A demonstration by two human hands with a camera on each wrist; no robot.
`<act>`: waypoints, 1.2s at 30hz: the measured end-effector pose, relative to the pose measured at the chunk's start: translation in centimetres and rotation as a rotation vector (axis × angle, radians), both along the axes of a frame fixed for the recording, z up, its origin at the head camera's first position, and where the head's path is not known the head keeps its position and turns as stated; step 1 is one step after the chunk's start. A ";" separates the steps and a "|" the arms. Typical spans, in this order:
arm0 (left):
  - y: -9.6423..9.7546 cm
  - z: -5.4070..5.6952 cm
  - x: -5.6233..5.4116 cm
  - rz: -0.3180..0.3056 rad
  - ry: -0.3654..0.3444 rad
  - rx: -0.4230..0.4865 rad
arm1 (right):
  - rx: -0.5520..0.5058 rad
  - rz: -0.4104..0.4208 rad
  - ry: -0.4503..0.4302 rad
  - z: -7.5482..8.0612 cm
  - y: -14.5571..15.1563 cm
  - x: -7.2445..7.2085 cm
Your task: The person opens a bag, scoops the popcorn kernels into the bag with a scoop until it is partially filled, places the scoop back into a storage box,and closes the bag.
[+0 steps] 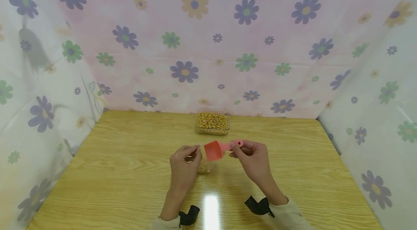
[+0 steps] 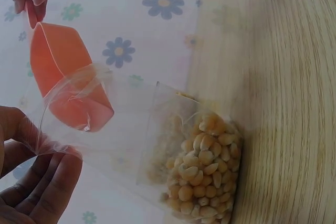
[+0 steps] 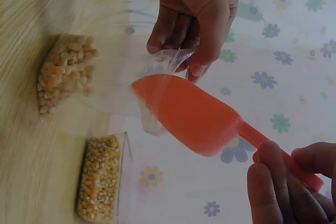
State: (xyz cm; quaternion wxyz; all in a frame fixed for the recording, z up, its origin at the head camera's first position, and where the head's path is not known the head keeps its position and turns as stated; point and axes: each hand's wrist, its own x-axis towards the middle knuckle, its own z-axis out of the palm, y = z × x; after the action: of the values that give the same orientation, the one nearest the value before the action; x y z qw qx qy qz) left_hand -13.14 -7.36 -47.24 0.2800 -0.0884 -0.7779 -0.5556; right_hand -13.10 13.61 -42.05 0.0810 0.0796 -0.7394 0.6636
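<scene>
My left hand (image 1: 184, 162) pinches the mouth of a clear plastic bag (image 2: 121, 129) between thumb and fingers. Corn kernels (image 2: 205, 174) fill the bottom of the bag, close over the wooden table. In my right hand (image 1: 255, 157) is the handle of a red-pink scoop (image 1: 213, 151). The scoop's front edge sits inside the bag's mouth, as both wrist views show, and its bowl looks bare of kernels. Farther back stands a clear container (image 1: 212, 132) full of corn kernels.
The wooden table (image 1: 123, 157) reaches back to a flowered cloth wall (image 1: 208, 49). Similar cloth hangs along the left and right sides. Black wrist mounts (image 1: 257, 206) sit at both sleeves.
</scene>
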 end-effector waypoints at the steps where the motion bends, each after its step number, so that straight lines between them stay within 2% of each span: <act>1: 0.0 0.0 0.0 0.000 -0.001 0.002 | 0.007 0.006 0.007 0.0 0.0 0.0; 5: -0.1 -0.1 -0.1 -0.003 -0.018 0.034 | 0.022 0.012 0.056 0.3 0.3 0.0; 8: -0.2 -0.2 -0.2 -0.004 -0.038 0.080 | -0.024 -0.013 0.095 1.0 1.0 -0.5; 12: -0.2 -0.4 -0.3 0.008 -0.058 0.124 | -0.119 -0.063 0.115 2.1 1.9 -1.6; 15: -0.1 -0.5 -0.3 0.017 -0.069 0.139 | -0.160 -0.109 0.103 2.3 2.2 -3.1; 20: 0.1 -0.7 -0.3 -0.002 -0.086 0.161 | -0.182 -0.190 0.065 0.8 2.3 -6.5; 24: 0.3 -0.5 -0.2 -0.040 -0.077 0.162 | -0.147 -0.226 0.100 -0.8 2.3 -9.3; 27: 0.3 -0.3 -0.1 -0.045 -0.062 0.157 | -0.100 -0.236 0.146 -1.9 2.1 -10.9; 31: 0.4 -0.2 0.0 -0.024 -0.074 0.148 | -0.025 -0.249 0.170 -3.1 1.8 -12.3; 36: 0.6 0.1 0.0 0.006 -0.114 0.138 | -0.003 -0.267 0.140 -4.0 1.0 -12.8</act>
State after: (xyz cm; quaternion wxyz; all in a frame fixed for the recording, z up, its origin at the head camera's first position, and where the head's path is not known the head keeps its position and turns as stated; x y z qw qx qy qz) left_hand -13.11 -6.79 -47.17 0.2423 -0.0348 -0.7528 -0.6110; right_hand -25.89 14.63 -46.06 0.2200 0.0264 -0.7350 0.6408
